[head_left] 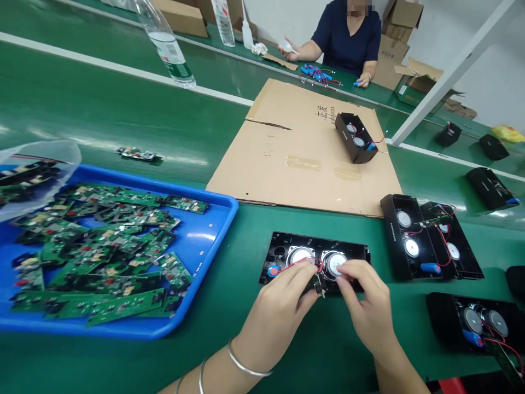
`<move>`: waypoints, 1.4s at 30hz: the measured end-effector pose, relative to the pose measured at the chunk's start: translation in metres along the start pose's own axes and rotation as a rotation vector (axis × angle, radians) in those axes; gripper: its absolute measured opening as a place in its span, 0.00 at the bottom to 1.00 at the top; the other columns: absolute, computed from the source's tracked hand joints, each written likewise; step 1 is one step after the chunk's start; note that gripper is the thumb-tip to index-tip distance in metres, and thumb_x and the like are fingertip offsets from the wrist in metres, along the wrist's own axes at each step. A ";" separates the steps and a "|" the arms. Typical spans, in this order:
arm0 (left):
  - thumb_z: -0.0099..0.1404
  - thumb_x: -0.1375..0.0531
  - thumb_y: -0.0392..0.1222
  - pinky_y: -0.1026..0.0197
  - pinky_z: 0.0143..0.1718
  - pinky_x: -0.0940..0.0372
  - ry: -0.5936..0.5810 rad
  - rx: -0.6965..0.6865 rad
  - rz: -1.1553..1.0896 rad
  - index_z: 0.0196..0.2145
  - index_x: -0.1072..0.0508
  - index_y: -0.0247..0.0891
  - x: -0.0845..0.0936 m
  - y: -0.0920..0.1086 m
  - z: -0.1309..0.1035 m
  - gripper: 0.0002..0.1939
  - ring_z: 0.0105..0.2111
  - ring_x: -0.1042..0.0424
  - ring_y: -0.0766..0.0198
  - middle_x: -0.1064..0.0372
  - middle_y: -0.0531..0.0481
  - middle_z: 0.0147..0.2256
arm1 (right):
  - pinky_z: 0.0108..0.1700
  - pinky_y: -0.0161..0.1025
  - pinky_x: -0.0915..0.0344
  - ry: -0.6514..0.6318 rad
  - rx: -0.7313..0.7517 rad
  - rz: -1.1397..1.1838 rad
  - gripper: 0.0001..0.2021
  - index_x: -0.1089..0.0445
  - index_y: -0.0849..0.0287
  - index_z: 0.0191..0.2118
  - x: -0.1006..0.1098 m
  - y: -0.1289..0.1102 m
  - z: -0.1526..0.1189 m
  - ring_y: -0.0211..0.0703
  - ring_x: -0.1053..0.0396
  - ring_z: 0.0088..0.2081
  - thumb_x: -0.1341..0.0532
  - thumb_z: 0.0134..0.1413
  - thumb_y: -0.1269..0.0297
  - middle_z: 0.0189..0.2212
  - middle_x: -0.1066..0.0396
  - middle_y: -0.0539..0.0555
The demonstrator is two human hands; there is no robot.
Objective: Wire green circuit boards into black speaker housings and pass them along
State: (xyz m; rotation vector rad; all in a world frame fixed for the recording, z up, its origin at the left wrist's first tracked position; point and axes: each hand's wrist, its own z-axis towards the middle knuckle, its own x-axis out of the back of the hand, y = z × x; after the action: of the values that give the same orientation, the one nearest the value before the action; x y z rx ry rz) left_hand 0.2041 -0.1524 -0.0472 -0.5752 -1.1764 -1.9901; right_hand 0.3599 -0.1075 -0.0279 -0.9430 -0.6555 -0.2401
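A black speaker housing (268, 249) lies face down in front of me, with two round speakers, red wires and a blue battery (273, 270) inside. My left hand (283, 306) is over its left half, fingers pinched around a small dark part with wires (319, 283), perhaps the end of a circuit board. My right hand (367, 306) is at the right speaker (335, 264), thumb and forefinger close together at its rim; whether they hold a thin wire is too small to tell.
A blue tray (213, 246) of green circuit boards is at the left. Cardboard (262, 158) bears another housing (356, 138). More housings (430, 235) stand at right. A bottle (170, 52) is at upper left; a person (348, 35) sits opposite.
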 end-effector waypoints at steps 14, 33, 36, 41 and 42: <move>0.68 0.54 0.39 0.63 0.23 0.35 0.084 -0.158 0.307 0.37 0.28 0.34 0.000 0.016 0.007 0.16 0.23 0.29 0.62 0.31 0.49 0.23 | 0.22 0.32 0.35 0.285 -0.062 -0.181 0.01 0.34 0.58 0.32 -0.004 -0.026 -0.011 0.35 0.36 0.23 0.41 0.54 0.70 0.23 0.34 0.50; 0.63 0.51 0.28 0.64 0.19 0.39 0.068 -0.231 0.374 0.37 0.28 0.33 -0.007 0.020 0.009 0.13 0.20 0.32 0.62 0.36 0.50 0.22 | 0.25 0.27 0.35 0.317 -0.129 -0.174 0.06 0.32 0.59 0.29 0.001 -0.016 -0.016 0.33 0.34 0.25 0.42 0.53 0.75 0.23 0.32 0.49; 0.62 0.52 0.26 0.64 0.19 0.39 0.081 -0.237 0.362 0.36 0.29 0.33 -0.008 0.020 0.008 0.13 0.20 0.33 0.62 0.37 0.51 0.21 | 0.25 0.27 0.35 0.291 -0.149 -0.150 0.06 0.32 0.58 0.29 0.002 -0.015 -0.014 0.33 0.34 0.25 0.42 0.54 0.74 0.23 0.32 0.48; 0.61 0.52 0.24 0.64 0.20 0.39 0.067 -0.245 0.377 0.35 0.29 0.33 -0.011 0.023 0.009 0.14 0.20 0.33 0.63 0.36 0.51 0.21 | 0.28 0.29 0.34 0.246 -0.114 -0.159 0.07 0.32 0.58 0.30 0.002 -0.014 -0.012 0.34 0.32 0.28 0.44 0.56 0.75 0.25 0.31 0.50; 0.60 0.52 0.24 0.64 0.19 0.39 0.073 -0.250 0.383 0.35 0.28 0.32 -0.011 0.023 0.009 0.15 0.20 0.33 0.63 0.36 0.51 0.20 | 0.29 0.30 0.34 0.240 -0.115 -0.163 0.07 0.32 0.58 0.31 0.003 -0.014 -0.013 0.35 0.32 0.28 0.44 0.56 0.75 0.26 0.30 0.50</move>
State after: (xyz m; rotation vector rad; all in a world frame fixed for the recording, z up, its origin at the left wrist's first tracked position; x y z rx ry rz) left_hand 0.2293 -0.1477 -0.0379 -0.7825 -0.7129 -1.8157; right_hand 0.3604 -0.1257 -0.0219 -0.9537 -0.5007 -0.5324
